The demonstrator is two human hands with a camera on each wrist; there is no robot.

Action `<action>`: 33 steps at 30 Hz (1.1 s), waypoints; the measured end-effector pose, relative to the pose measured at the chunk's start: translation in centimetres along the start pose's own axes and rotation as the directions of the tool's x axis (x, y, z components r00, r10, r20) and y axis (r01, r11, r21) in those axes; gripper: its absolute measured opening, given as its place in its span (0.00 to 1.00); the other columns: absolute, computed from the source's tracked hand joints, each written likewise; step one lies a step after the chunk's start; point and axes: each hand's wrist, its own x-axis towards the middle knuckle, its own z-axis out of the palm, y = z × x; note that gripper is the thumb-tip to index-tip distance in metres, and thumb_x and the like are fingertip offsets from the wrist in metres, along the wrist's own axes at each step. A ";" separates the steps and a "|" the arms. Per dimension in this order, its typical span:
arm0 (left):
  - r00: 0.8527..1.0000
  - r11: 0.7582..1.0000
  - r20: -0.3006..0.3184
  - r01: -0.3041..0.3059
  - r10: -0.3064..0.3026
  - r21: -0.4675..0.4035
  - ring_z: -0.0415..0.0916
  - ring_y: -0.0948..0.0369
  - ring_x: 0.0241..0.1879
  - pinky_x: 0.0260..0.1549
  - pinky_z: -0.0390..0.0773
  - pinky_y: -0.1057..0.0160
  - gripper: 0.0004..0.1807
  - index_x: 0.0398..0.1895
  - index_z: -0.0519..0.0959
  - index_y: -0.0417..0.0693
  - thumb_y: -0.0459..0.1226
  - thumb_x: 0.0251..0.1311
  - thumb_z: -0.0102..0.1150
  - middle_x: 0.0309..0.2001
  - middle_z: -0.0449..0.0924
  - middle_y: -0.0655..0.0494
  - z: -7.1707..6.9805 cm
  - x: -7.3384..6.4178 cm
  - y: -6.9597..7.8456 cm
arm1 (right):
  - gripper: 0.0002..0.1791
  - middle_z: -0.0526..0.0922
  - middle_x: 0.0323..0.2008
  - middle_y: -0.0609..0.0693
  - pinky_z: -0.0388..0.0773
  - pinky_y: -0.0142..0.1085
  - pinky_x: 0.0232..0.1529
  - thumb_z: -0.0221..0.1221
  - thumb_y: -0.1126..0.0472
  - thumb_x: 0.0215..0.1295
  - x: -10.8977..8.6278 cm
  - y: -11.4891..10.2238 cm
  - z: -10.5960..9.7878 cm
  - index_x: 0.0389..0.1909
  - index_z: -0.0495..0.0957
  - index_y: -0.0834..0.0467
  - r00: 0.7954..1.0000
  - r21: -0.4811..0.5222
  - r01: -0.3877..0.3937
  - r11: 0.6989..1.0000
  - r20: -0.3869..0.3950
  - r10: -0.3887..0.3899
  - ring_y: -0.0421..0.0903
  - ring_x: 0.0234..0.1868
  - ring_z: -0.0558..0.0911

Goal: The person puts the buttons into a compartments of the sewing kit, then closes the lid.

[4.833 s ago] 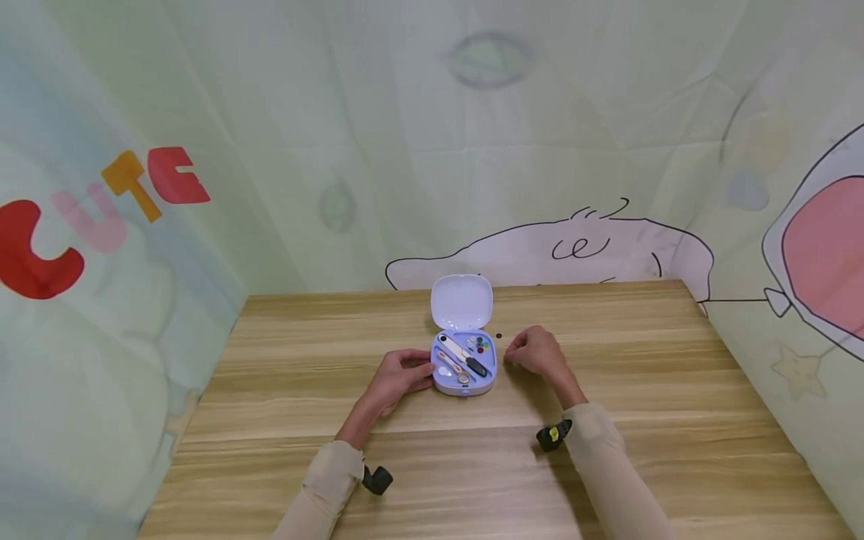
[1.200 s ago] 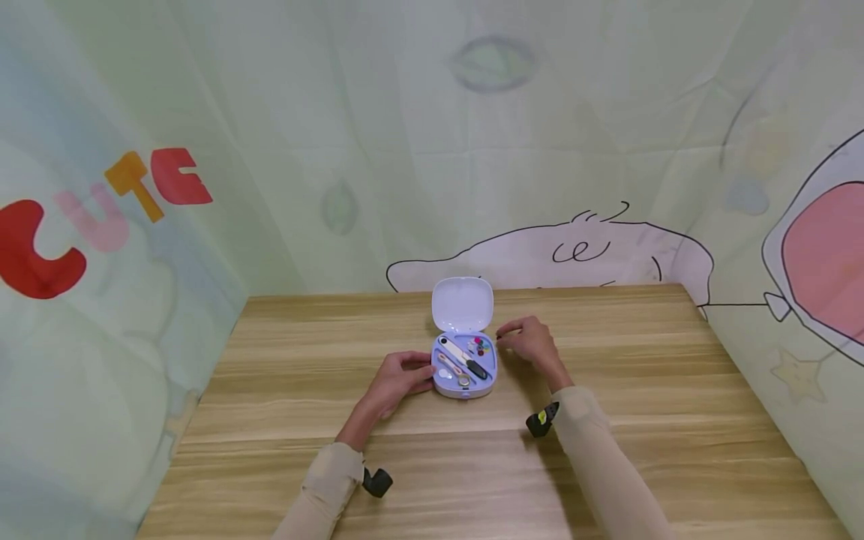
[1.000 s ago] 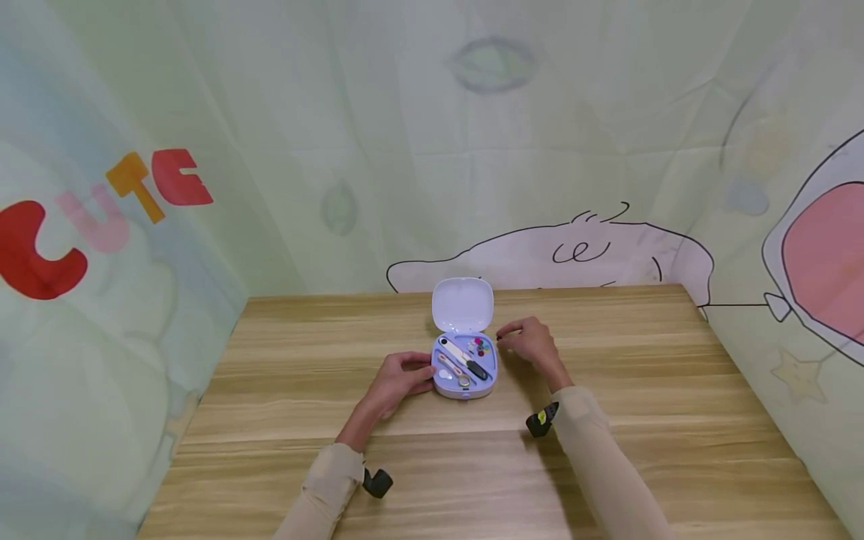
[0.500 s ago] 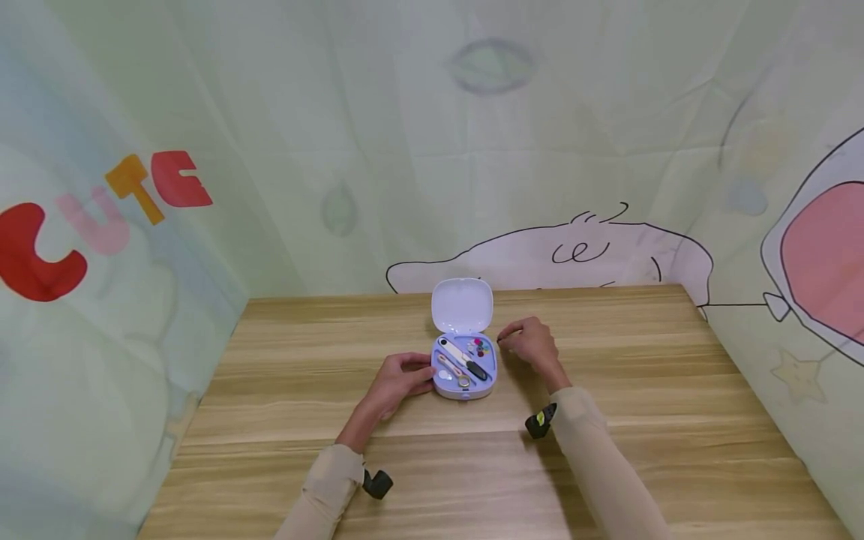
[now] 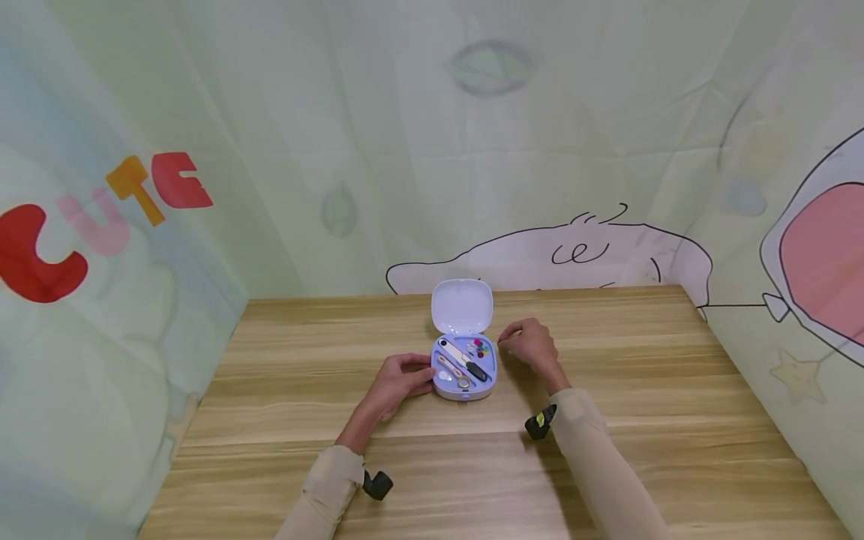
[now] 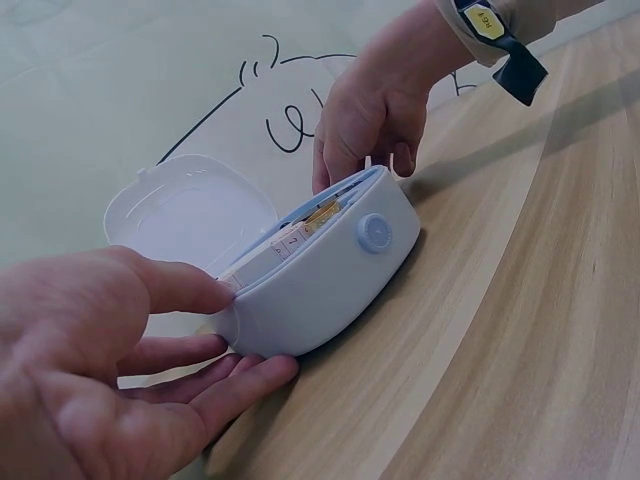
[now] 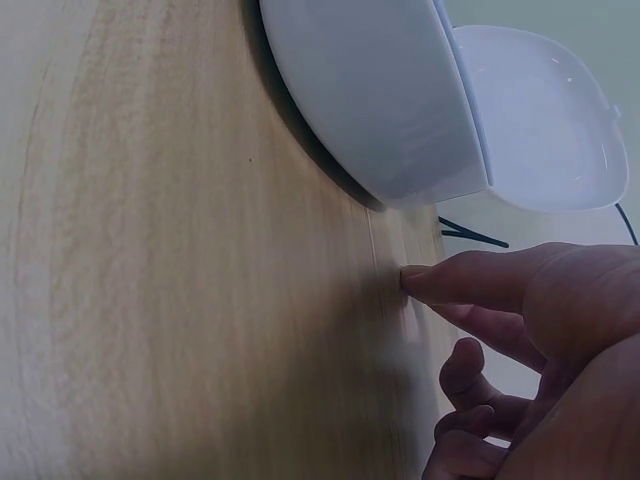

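Observation:
A pale lilac sewing kit box (image 5: 464,393) stands on the table with its white lid (image 5: 462,306) tipped up at the back. My left hand (image 5: 394,382) grips its left side, thumb at the rim and fingers against the wall below. Inside lie a white tool with a black end (image 5: 476,370), a slim pinkish tool (image 5: 451,366) and several coloured buttons (image 5: 480,348). Beside the box's right wall, my right hand (image 5: 533,346) has thumb and index fingertip together at the tabletop, pinching a tiny dark button that the fingertips mostly hide.
The wood-grain table (image 5: 641,390) runs back to a printed cloth (image 5: 324,150) hung behind and at both sides. A strip with printed numbers (image 6: 292,240) shows inside the box in the left wrist view. Black wrist cameras (image 5: 378,484) sit at both cuffs.
My right hand has moved back and left onto the dark button that lay loose beside the box. A magenta button now shows among the others inside. My left hand stays put.

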 end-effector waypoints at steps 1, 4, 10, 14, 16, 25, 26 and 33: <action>1.000 1.000 0.000 0.000 0.000 0.000 0.82 0.53 0.48 0.51 0.88 0.55 0.19 0.62 0.75 0.25 0.25 0.71 0.60 0.56 0.77 0.33 0.0 0.0 0.0 | 0.03 0.82 0.33 0.52 0.71 0.38 0.31 0.70 0.60 0.65 0.0 0.0 0.0 0.35 0.87 0.56 1.000 0.000 -0.002 1.000 0.000 0.002 0.51 0.34 0.78; 1.000 1.000 0.001 0.000 0.000 0.002 0.82 0.53 0.48 0.51 0.88 0.55 0.19 0.62 0.75 0.25 0.25 0.71 0.60 0.56 0.77 0.34 0.0 -0.1 0.0 | 0.03 0.82 0.32 0.52 0.71 0.37 0.30 0.70 0.61 0.64 0.1 0.0 0.1 0.35 0.87 0.56 1.000 0.009 -0.008 1.000 0.003 0.008 0.51 0.34 0.78; 1.000 1.000 -0.002 0.003 -0.003 0.000 0.82 0.53 0.48 0.51 0.87 0.55 0.19 0.62 0.75 0.25 0.25 0.71 0.60 0.55 0.77 0.34 0.1 -0.1 0.0 | 0.03 0.82 0.34 0.54 0.73 0.36 0.31 0.69 0.61 0.66 0.2 0.1 0.2 0.36 0.87 0.57 1.000 0.029 -0.019 0.999 0.021 0.019 0.52 0.35 0.77; 1.000 1.000 -0.008 0.007 -0.007 0.001 0.82 0.54 0.48 0.51 0.88 0.55 0.19 0.62 0.75 0.26 0.25 0.71 0.60 0.55 0.77 0.34 0.1 -0.1 0.0 | 0.03 0.82 0.33 0.54 0.73 0.35 0.29 0.69 0.62 0.66 0.0 0.1 0.1 0.35 0.87 0.58 1.000 0.033 -0.005 0.999 0.026 0.004 0.51 0.34 0.77; 1.000 1.000 -0.010 0.008 -0.008 0.002 0.82 0.53 0.48 0.51 0.88 0.54 0.19 0.62 0.75 0.26 0.25 0.71 0.60 0.55 0.77 0.34 0.1 -0.1 0.0 | 0.03 0.82 0.32 0.54 0.72 0.35 0.29 0.69 0.63 0.65 -0.1 0.2 0.1 0.35 0.87 0.59 1.000 0.035 0.010 0.999 0.027 -0.011 0.51 0.33 0.77; 1.000 1.000 -0.011 0.015 -0.015 0.009 0.82 0.52 0.48 0.52 0.87 0.54 0.19 0.62 0.75 0.27 0.26 0.71 0.60 0.55 0.77 0.34 0.0 -0.1 0.0 | 0.03 0.82 0.32 0.53 0.73 0.34 0.29 0.69 0.63 0.65 -0.1 0.3 0.1 0.34 0.87 0.59 0.998 0.055 0.033 0.998 0.043 -0.036 0.50 0.33 0.77; 1.000 1.000 -0.010 0.015 -0.015 0.010 0.82 0.52 0.49 0.52 0.87 0.53 0.19 0.62 0.75 0.27 0.26 0.71 0.61 0.55 0.77 0.34 0.0 0.0 0.0 | 0.03 0.82 0.32 0.54 0.73 0.34 0.29 0.68 0.64 0.65 -0.1 0.3 0.0 0.35 0.87 0.60 0.998 0.061 0.036 0.997 0.045 -0.039 0.50 0.33 0.77; 1.000 1.000 -0.003 0.009 -0.009 0.011 0.82 0.53 0.48 0.52 0.87 0.54 0.19 0.62 0.75 0.27 0.26 0.71 0.60 0.55 0.77 0.34 0.0 0.0 0.1 | 0.05 0.80 0.33 0.53 0.72 0.36 0.33 0.68 0.63 0.65 -0.4 0.1 -0.5 0.36 0.88 0.61 0.997 0.122 0.047 0.991 0.056 -0.054 0.51 0.37 0.75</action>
